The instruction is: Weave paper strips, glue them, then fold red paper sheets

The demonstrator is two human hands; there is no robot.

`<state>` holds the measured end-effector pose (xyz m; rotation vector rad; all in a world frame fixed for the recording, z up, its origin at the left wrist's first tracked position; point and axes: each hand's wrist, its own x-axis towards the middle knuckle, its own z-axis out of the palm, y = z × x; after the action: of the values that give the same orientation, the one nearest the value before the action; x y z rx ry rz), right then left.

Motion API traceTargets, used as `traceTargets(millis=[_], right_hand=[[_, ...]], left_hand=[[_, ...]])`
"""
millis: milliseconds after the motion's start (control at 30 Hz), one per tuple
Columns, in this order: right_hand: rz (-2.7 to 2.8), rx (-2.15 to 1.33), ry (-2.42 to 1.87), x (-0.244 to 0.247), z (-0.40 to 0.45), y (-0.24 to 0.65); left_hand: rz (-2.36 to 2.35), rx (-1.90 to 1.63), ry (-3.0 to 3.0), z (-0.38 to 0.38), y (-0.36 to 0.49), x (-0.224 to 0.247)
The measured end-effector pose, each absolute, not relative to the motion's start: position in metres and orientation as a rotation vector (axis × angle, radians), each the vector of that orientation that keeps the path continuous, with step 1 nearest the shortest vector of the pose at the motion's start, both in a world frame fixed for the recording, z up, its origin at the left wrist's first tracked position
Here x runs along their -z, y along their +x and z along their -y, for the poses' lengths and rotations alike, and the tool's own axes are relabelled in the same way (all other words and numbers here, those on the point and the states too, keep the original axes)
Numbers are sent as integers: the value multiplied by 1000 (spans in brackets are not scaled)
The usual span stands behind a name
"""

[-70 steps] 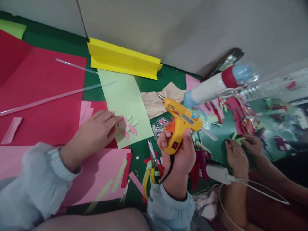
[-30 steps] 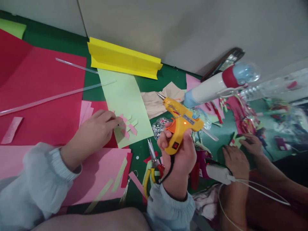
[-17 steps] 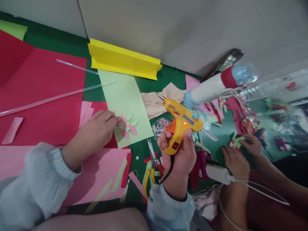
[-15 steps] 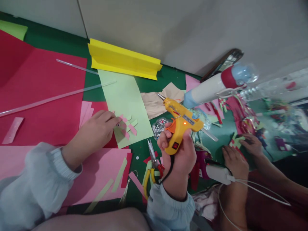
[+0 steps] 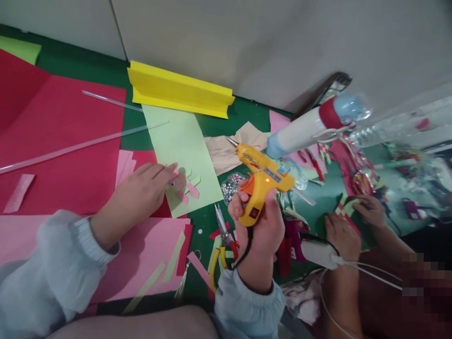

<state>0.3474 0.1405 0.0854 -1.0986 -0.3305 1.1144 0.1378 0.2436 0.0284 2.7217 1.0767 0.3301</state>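
Note:
My right hand (image 5: 263, 223) is wrapped round a yellow hot glue gun (image 5: 263, 179), fingers by its orange trigger. The gun's nozzle points up and left over a beige paper piece, and its orange light is on. A clear glue stick sticks out of the back. My left hand (image 5: 137, 193) lies over a woven pink and green paper fish (image 5: 190, 183) with a small round eye, its fingers reaching out across the fish's left part. That part is partly hidden. Underneath is a light green paper sheet (image 5: 183, 141).
Scissors (image 5: 221, 230) with red and yellow handles and a container of small eyes (image 5: 231, 186) lie near the gun. A folded yellow paper (image 5: 180, 89) stands behind. To the right are a bottle (image 5: 310, 125) and another person's hands (image 5: 341, 233) with woven paper. Red paper (image 5: 70, 122) spreads left.
The fingers of my left hand have lifted and straightened a little at the fish, showing its eye more clearly. The glue gun stays in my right hand; the view has shifted slightly.

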Motion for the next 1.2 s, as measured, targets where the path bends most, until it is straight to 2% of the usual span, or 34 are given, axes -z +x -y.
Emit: traceTargets(millis=[333,533,700,900,1200], right_hand=[[330,-1100,-1148,-88,-142,346],[327,-1104,-1127,-87,-141,347],[325,-1110,-1141,-86,-140,347],[351,-1128,-1117,-89,-140,345],[365,-1117,-1128,-85,-139,347]], left_hand=[[-1011,-174,2740,-248,147,-26],[-1238,-303,2602,-243,142,-27],[-1111,-414,2667,-245,138,-27],[-1057,-309,2775,-250,146,-22],[-1285,-479,2536,-248,143,-27]])
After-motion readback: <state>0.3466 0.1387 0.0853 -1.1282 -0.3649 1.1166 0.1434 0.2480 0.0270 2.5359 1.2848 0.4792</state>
